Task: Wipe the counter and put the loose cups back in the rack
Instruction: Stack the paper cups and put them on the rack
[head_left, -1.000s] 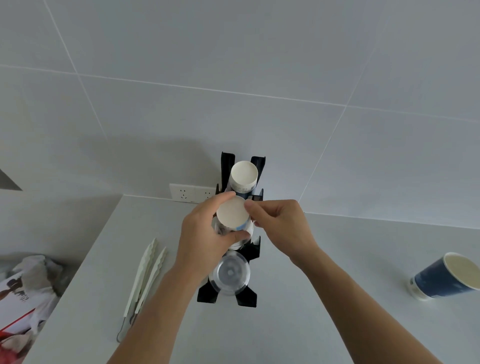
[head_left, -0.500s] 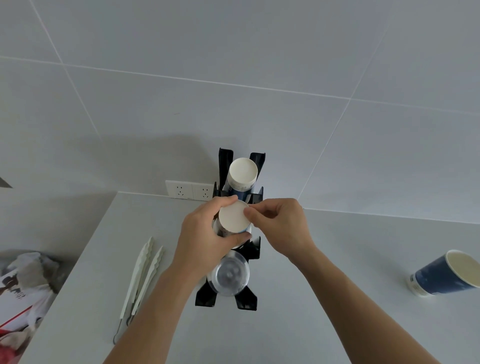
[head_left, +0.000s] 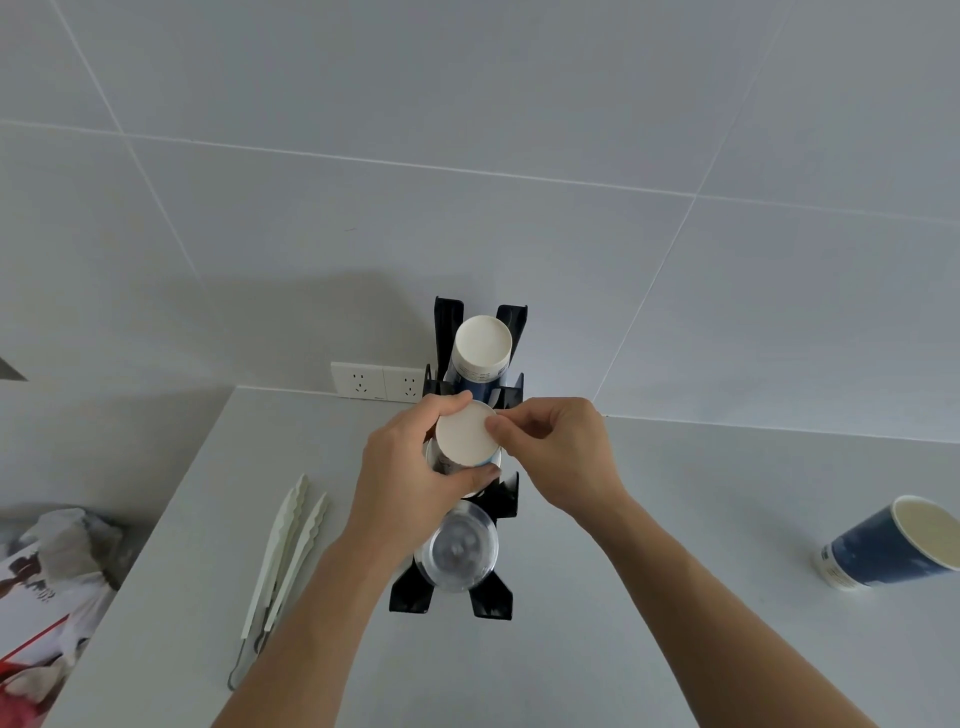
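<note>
The tabletop (head_left: 623, 597) carries a black rack (head_left: 498, 499) directly beneath both hands. Left hand (head_left: 410, 483) grip is closed around an inverted paper cup (head_left: 465, 435) in the rack's middle slot; right hand (head_left: 561, 457) pinches its base edge. A loose blue cup (head_left: 883, 548) stands far right of the grip; tongs (head_left: 280, 556) lie left.
</note>
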